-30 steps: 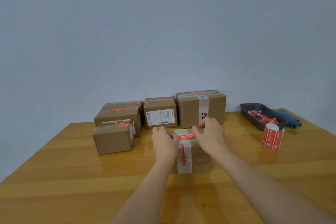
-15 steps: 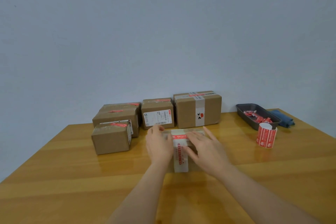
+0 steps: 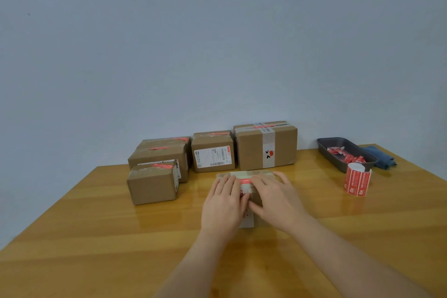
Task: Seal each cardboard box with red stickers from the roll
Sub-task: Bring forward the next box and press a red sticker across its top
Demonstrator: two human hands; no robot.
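Where they earlier reached its far edge, left hand (image 3: pixel 223 203) and right hand (image 3: pixel 278 197) now press flat, fingers straight, on the box (image 3: pixel 244 174).

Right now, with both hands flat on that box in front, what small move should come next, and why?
Probably lift both hands away: the left hand and right hand already press the red sticker flat across the near box, so it looks stuck down.

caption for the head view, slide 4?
Both hands, left hand and right hand, press a red sticker flat onto the cardboard box.
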